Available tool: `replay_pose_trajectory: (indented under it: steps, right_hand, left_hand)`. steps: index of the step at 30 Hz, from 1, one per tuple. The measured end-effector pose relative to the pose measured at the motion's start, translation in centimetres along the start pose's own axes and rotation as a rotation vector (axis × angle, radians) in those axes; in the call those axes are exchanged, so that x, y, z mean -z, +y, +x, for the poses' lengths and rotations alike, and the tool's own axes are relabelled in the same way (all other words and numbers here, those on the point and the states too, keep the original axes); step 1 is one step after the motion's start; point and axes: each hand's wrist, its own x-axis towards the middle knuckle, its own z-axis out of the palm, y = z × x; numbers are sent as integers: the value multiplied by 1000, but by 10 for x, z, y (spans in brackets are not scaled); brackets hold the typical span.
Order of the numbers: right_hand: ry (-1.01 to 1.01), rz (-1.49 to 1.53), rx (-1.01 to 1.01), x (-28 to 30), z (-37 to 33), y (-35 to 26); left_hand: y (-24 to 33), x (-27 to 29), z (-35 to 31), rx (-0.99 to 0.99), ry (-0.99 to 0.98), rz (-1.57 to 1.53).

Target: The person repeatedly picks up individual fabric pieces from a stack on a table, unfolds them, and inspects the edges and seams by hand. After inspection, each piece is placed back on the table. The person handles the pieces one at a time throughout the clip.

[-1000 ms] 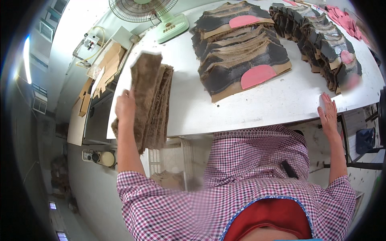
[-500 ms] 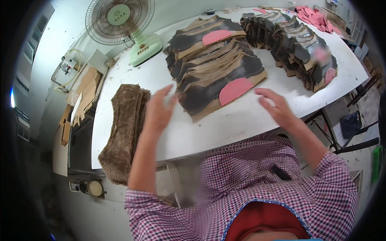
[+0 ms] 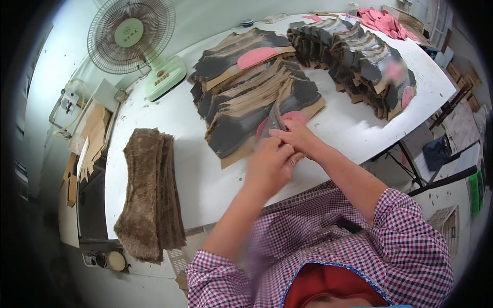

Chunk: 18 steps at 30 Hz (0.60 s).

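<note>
In the middle of the white table lies an overlapping stack of cut pieces (image 3: pixel 241 133), dark grey with tan edges and pink half-round patches (image 3: pixel 257 58). At its near edge one grey fabric piece (image 3: pixel 277 117) is lifted into a narrow fold. My right hand (image 3: pixel 300 137) has its fingers closed on that fold, beside a partly covered pink patch. Just below and left of it, touching it, my left hand (image 3: pixel 271 161) is closed with curled fingers; what it grips is hidden. Left of my arms lies a pile of brown plush pieces (image 3: pixel 144 190), overhanging the front edge.
A second curved row of similar pieces (image 3: pixel 354 61) runs along the right. A pale green fan (image 3: pixel 164 77) stands at the back left. Pink cloth (image 3: pixel 382 21) lies at the far right. Cardboard (image 3: pixel 95 126) leans beside the table's left side.
My hands were apart with open fingers, either side of the stack. They have come together at its near edge, and the right one has taken hold of a grey piece. The view has shifted.
</note>
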Motion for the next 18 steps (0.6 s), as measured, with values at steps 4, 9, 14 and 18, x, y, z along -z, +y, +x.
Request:
replay_pose_trajectory:
  steps: [4, 9, 14, 18]
  right_hand:
    - [12, 88, -10, -4, -1, 1]
    - [46, 201, -62, 15, -18, 10]
    - [130, 409, -151, 50, -96, -15]
    - [242, 430, -106, 94, -161, -5]
  left_hand:
    - [-22, 13, 29, 344, 116, -342]
    - [-83, -33, 34, 212, 92, -30]
    - [-77, -33, 22, 105, 114, 167]
    - [-64, -40, 16, 102, 163, 138]
